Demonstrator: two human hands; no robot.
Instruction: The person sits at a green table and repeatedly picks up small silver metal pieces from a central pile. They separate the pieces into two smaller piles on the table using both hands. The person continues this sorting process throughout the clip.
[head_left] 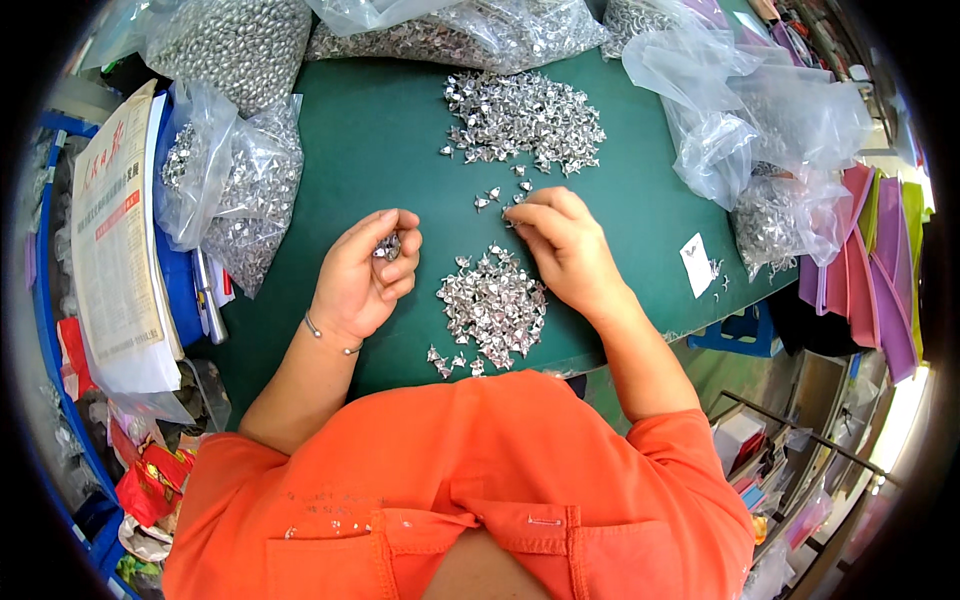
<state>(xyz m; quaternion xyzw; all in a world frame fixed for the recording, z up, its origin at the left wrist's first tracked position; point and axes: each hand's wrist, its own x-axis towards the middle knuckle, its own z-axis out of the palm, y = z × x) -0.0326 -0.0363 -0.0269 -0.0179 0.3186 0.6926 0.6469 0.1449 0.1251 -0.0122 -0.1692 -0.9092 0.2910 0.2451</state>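
Orange shirt [480, 430] cloth sits closest to my camera, spreading across the lower part of my view, with the wearer's bare forearms reaching past it over a dark green table [370, 130]. I see the left hand [366, 268] palm inward, its fingers curled around a small cluster of silvery metal pieces [388, 247]; a thin bracelet [314, 326] circles that wrist. On the other side, I have the right hand [568, 243] turned down, thumb and fingertips pinched together on a single metal piece [510, 218]; I cannot tell whether it touches the tabletop.

Between the forearms I find the near pile [492, 305] of similar pronged pieces, a few strays at its lower left edge. Farther off lies the far pile [530, 118], and between the two I make out a few loose pieces [494, 194] just beyond the right fingertips.

Around the work, I note a clear bag of metal parts [258, 190] on the left beside a newspaper [115, 235], a long filled bag [470, 38] along the far edge, and, to the right, a crumpled plastic bag [775, 215] near a white slip [696, 265].
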